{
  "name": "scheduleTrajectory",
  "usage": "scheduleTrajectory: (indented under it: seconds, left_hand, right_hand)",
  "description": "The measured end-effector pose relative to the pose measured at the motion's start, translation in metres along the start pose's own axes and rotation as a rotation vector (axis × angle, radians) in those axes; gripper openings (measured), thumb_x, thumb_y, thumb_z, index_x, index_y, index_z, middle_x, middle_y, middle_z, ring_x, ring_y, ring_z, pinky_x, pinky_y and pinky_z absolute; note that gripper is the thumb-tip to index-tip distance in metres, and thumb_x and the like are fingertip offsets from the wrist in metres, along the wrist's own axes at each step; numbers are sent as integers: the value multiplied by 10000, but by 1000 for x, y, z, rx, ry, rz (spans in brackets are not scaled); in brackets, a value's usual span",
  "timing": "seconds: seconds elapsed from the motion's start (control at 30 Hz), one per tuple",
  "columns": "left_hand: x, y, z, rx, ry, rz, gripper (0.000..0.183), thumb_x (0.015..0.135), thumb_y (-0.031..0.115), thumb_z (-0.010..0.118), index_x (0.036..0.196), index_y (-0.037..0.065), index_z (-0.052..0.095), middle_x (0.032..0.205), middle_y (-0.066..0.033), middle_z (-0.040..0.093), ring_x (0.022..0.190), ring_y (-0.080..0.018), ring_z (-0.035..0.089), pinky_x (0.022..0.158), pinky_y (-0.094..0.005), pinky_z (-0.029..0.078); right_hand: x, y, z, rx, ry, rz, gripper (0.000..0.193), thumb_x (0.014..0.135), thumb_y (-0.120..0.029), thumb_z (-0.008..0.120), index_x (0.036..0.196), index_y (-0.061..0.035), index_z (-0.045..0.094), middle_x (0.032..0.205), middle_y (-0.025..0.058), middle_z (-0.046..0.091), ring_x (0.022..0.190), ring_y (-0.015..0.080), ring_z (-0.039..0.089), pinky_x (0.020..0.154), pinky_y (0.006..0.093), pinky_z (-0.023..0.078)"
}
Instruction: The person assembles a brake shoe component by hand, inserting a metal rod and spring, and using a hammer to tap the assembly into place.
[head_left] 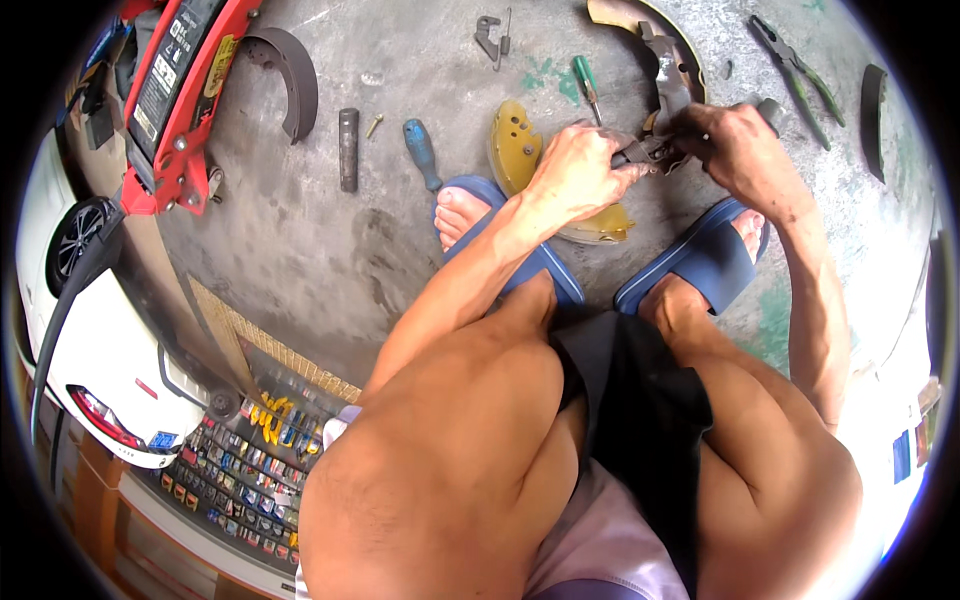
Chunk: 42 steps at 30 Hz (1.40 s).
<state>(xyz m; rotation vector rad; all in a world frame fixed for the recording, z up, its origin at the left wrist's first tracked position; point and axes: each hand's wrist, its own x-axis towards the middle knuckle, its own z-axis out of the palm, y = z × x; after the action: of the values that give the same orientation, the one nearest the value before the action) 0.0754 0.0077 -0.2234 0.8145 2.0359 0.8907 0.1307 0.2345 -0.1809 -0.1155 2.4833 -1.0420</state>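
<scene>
My left hand [585,170] is closed, its thumb and fingers pinching a dark, greasy metal part [655,152] above the floor. From the other side my right hand [738,150] closes on the same part with curled fingers. A short dark cylindrical end [769,112] shows beside the right knuckles; whether that hand holds it I cannot tell. Just beyond the hands lies a curved brake shoe [690,45] with a dark metal lever along it, reaching down to the part. A yellow brake shoe [513,145] rests on the floor, partly hidden behind my left hand and wrist.
Around lie a green-handled screwdriver [588,85], a blue-handled tool [421,152], a dark rod [348,150], a bolt [374,126], a spring with a bracket [492,42], pliers [800,80] and dark brake shoes [293,80]. A red jack [180,110] and white car [120,370] stand left.
</scene>
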Motion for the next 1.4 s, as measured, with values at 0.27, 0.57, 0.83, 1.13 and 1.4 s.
scheduleTrajectory:
  seconds: [0.27,0.57,0.83,1.13,1.4]
  left_hand:
    - [-5,-6,5,-2,5,15,362,805,274,780,1068,29,735,883,-241,691,866,-407,676,779,-443,544]
    - [1,-3,6,-30,-9,-37,361,793,270,785,1044,14,740,863,-253,686,858,-422,667,774,-461,538]
    - [-1,2,3,-25,-13,-94,403,783,291,813,1053,1,738,879,-275,689,825,-408,693,774,-437,551]
    - [-1,6,3,-7,19,-80,426,791,317,811,1056,-8,735,843,-275,683,841,-408,692,759,-444,546]
    - [-9,8,-5,-3,4,-86,383,842,333,770,1052,15,739,738,-246,663,713,-393,684,678,-439,534]
  right_hand:
    - [0,8,7,-23,94,-5,133,795,-52,681,925,-22,685,922,157,667,853,368,651,742,437,532]
    - [-2,9,10,-143,37,-120,186,752,5,629,929,-39,663,850,130,621,758,361,648,662,440,529]
    - [10,0,15,-167,26,-171,194,662,-17,613,852,-39,644,808,118,634,760,366,654,666,463,534]
    - [6,-9,26,-230,105,-112,119,722,-61,647,835,-33,669,802,124,663,765,343,687,688,452,562]
    - [-8,2,-3,155,235,234,329,878,-98,677,1187,12,650,1023,199,716,916,348,707,796,397,567]
